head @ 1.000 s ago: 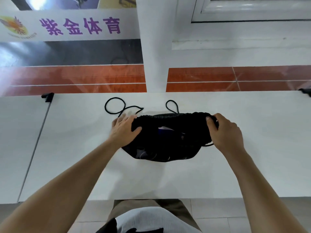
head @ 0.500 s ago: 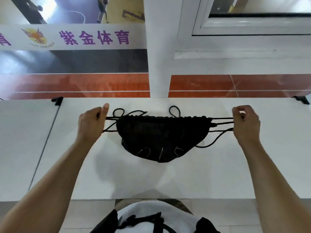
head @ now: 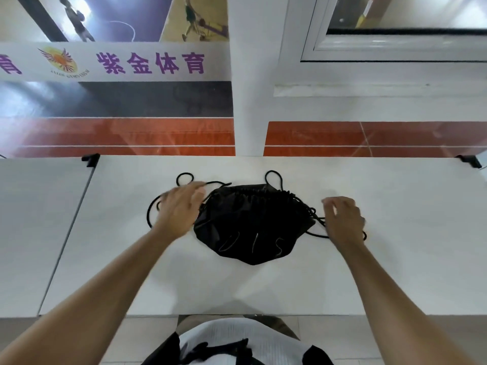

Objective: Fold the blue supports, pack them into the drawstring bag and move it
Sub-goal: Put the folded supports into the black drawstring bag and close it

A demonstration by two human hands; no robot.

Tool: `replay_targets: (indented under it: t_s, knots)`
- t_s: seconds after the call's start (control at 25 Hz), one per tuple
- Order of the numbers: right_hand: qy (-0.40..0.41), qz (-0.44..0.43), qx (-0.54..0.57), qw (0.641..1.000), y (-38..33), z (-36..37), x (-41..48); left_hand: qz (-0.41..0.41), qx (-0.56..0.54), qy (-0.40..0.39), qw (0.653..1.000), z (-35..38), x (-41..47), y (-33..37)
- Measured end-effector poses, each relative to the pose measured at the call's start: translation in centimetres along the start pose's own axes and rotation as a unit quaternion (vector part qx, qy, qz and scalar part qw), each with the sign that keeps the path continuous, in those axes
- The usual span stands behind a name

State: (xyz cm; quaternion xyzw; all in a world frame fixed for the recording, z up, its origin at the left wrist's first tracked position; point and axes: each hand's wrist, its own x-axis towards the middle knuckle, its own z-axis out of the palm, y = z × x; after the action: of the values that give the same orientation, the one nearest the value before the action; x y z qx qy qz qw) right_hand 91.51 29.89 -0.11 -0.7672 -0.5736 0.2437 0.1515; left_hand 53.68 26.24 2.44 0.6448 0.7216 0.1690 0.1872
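White tabletop (head: 263, 285) carries the black drawstring bag (head: 250, 225) near its far edge, mouth cinched shut and cords (head: 151, 219) trailing loose on both sides. Left of the bag, the left hand (head: 179, 209) hovers with fingers spread and released; right of it, the right hand (head: 342, 219) is loosely curled over the cords, gripping nothing clearly.

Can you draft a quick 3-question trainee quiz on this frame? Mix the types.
1. True or false: the mouth of the drawstring bag is cinched shut.
2. Which hand lies closer to the bag: A) left hand B) right hand?
3. Fill in: the bag rests on the white ____.

Key: 1 true; 2 A; 3 table.
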Motion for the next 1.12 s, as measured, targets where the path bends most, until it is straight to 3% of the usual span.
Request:
replay_targets:
  t_s: [0.12, 0.32, 0.52, 0.68, 0.88, 1.0, 1.12]
  knots:
    - [-0.038, -0.059, 0.077, 0.995, -3.3, 1.3, -1.8, 0.055, -0.027, -0.052, 0.997, 1.9, -0.1, 4.4]
    - [-0.031, -0.051, 0.187, 0.981, -4.7, 0.8, -2.0, 0.068, -0.026, -0.002, 0.997, 0.9, 0.2, 6.3]
    - [-0.014, -0.107, 0.169, 0.980, -4.7, -1.9, 0.2, -0.016, -0.108, 0.002, 0.994, -1.8, 1.1, 4.6]
    - [0.042, -0.073, 0.138, 0.987, -3.8, -3.6, 1.8, -0.084, -0.083, 0.060, 0.991, -3.7, 2.2, 0.6]
    - [-0.058, -0.022, 0.141, 0.988, -5.4, -2.1, 2.5, -0.153, -0.068, 0.042, 0.985, -2.1, 4.6, 0.5]
    - [-0.020, -0.063, 0.035, 0.997, -4.7, -1.3, 2.3, -0.108, 0.002, 0.098, 0.989, -0.6, 3.5, 1.4]
    - [0.052, -0.075, 0.093, 0.991, -3.3, 0.1, 0.2, 0.018, -0.041, 0.113, 0.993, 2.1, -0.4, 4.0]
